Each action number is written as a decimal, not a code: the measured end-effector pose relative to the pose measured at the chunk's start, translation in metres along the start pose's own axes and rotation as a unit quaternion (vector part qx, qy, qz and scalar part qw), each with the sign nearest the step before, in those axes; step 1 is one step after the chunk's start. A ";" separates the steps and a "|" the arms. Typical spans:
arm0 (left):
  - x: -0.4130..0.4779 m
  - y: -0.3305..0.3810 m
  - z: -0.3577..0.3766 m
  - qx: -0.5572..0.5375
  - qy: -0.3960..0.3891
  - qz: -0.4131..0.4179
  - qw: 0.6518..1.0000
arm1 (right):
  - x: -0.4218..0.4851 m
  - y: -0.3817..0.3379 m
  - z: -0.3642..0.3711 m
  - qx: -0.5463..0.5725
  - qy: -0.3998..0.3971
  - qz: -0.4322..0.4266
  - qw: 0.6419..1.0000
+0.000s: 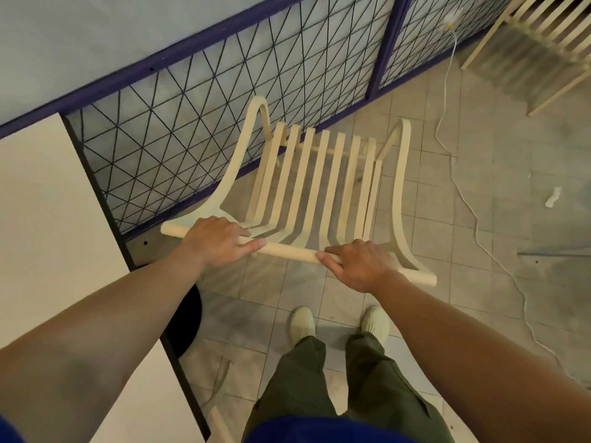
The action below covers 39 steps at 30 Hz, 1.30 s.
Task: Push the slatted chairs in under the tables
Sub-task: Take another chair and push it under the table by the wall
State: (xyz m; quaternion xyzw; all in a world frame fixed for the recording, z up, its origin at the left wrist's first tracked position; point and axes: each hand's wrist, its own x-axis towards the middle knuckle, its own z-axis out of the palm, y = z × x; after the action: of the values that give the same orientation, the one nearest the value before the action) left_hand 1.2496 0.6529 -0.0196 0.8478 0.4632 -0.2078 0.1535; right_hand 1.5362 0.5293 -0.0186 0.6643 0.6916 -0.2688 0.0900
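A pale wooden slatted chair (319,177) stands on the tiled floor in front of me, seen from above and behind. My left hand (220,239) grips the left part of its round top rail (287,251). My right hand (361,265) grips the same rail further right. The chair's front faces a purple-framed mesh partition (198,100). A white table (41,219) with a dark edge lies to my left, beside the chair. A second slatted chair (550,30) shows at the top right corner.
A white cable (463,193) trails across the tiled floor to the right. A scrap of white paper (553,196) lies on the floor at right. A dark round table base (188,318) sits under the white table. My feet (339,324) stand just behind the chair.
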 end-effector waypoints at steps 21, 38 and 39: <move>-0.056 0.146 0.017 -0.057 -0.041 -0.109 0.992 | -0.047 0.104 -0.022 -0.073 -0.064 -0.097 0.991; -0.073 0.317 0.041 -0.155 -0.058 -0.261 0.951 | -0.061 0.221 -0.050 -0.136 -0.105 -0.209 0.963; -0.073 0.319 0.042 -0.158 -0.062 -0.262 0.950 | -0.061 0.222 -0.050 -0.137 -0.105 -0.212 0.962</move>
State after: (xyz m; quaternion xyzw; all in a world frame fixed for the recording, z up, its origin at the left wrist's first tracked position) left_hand 1.4761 0.4146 0.0019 0.6465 0.6857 -0.2173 0.2542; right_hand 1.7689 0.4950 -0.0030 0.4522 0.8334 -0.2524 0.1931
